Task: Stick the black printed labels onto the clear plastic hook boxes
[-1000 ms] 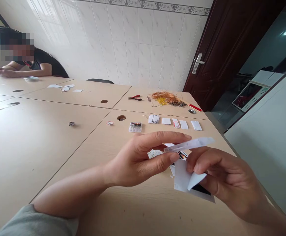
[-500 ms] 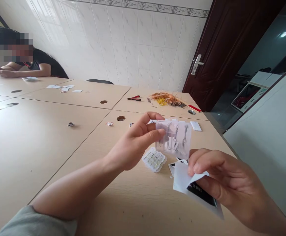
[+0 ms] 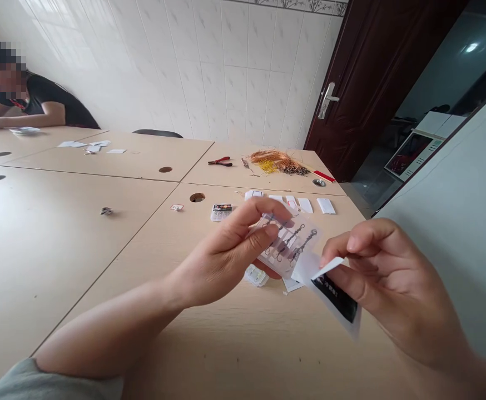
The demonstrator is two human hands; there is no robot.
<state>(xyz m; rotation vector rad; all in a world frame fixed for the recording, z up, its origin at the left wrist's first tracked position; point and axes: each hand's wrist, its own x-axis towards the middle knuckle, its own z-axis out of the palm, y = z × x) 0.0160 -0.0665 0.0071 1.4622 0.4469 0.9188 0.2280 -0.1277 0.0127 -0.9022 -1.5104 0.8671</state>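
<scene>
The table (image 3: pixel 176 339) spread under everything, with a bundle (image 3: pixel 282 162) of coppery and yellow strands near its far edge, well beyond the hands. The left hand (image 3: pixel 230 244) was closed on a clear box (image 3: pixel 289 240), thumb across the near face and fingers behind, so that the box stuck out from the fingertips towards the right hand (image 3: pixel 388 278). That hand, thumb and fingers pinched narrow, held a white sheet (image 3: pixel 307 271) with a black label (image 3: pixel 338 301), one flap folded up by the fingertips. The sheet's upper corner overlapped the box's lower right corner in view; whether they touched could not be told. Inside the box, dark hooks with linked swivels lay in slanting rows. A second box (image 3: pixel 256 275) lay on the table, partly hidden by the left hand, its contents too covered to make out. A third box (image 3: pixel 222 212), black-topped, stood farther off, with small contents hard to read. Half a second earlier the held box had stood more upright, clear of the sheet's corner; by now it was tilted, the sheet had come up, and the third box, mostly hidden before, showed beyond the left hand.
</scene>
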